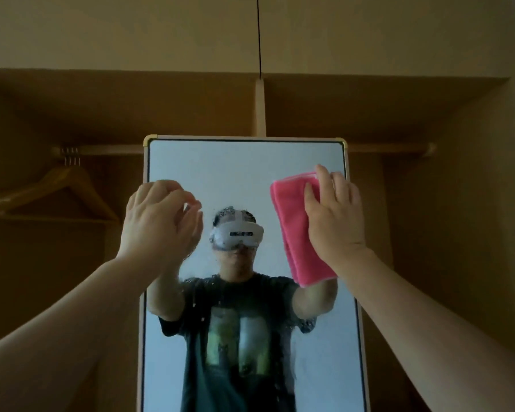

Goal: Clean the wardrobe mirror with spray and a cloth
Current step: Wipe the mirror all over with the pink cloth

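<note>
Directly ahead, mirror stands upright in a pale frame with brass-coloured corners, in front of the open wardrobe. Pink cloth lies folded flat on the glass, upper right, close to the right frame edge.

Right hand is laid over the cloth's right half and presses it to the mirror; fingers are straight and released, reaching past the cloth's top edge.

Left hand is raised at the mirror's left edge, level with the cloth. Its fingers are loosely curled and slightly blurred, grasping nothing that shows. Whether it touches the glass, cannot tell.

Droplets speckle the middle of the glass, across the person's reflection.

Behind, left: wooden hangers hang on the rail.
</note>
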`<state>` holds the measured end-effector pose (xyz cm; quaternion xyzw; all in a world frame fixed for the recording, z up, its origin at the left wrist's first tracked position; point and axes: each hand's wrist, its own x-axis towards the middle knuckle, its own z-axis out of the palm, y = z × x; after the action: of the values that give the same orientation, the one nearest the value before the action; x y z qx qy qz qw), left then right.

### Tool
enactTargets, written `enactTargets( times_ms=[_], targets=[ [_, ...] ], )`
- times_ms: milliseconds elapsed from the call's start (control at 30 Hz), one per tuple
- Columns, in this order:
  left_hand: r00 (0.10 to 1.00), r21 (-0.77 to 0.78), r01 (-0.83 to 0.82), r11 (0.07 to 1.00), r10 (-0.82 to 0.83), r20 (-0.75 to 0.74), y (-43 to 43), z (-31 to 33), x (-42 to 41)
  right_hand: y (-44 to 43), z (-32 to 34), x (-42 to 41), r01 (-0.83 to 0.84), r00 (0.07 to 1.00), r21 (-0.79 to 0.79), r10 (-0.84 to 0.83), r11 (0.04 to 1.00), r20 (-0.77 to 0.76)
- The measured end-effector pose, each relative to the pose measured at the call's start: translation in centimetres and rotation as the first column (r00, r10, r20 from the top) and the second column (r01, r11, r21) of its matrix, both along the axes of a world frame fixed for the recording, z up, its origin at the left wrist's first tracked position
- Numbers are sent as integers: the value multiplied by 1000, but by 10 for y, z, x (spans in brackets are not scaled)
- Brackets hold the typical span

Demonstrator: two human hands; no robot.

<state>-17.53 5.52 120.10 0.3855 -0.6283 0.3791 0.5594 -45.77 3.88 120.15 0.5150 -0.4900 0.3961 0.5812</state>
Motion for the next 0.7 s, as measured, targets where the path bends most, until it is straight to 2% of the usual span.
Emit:
enactTargets(
  times_ms=[67, 233, 367, 467, 533, 600, 633, 667, 700],
  targets=[
    [1000, 19, -21, 1000, 21, -8, 3, -5, 11, 3, 0, 3, -13, 1000, 13, 13, 1000, -7],
    [990, 82, 28, 996, -17, -137, -3, -14, 29, 5, 2, 11, -44, 999, 54, 43, 998, 14],
    [957, 166, 155, 974, -106, -271, -13, -25, 34, 13, 4, 9, -22, 995, -2, 22, 1000, -96],
    [926, 140, 264, 954, -210, -312, -21, -30, 33, 20, 7, 1, -17, 991, 28, 21, 999, -135],
    [905, 143, 313, 939, -250, -344, -27, -33, 31, 24, 8, 2, -50, 992, 138, 65, 989, -108],
    [891, 146, 324, 935, -250, -380, -30, -35, 27, 22, 7, 6, -132, 990, 172, 138, 976, -25],
    [882, 136, 332, 933, -257, -395, -31, -36, 25, 21, 9, 7, -183, 983, 163, 180, 969, 35],
    [874, 131, 344, 930, -266, -405, -31, -36, 23, 19, 10, 10, -317, 945, 114, 303, 941, 123],
    [871, 137, 352, 926, -271, -409, -31, -37, 22, 13, 7, 10, -383, 913, 63, 367, 922, 179]
  ],
)
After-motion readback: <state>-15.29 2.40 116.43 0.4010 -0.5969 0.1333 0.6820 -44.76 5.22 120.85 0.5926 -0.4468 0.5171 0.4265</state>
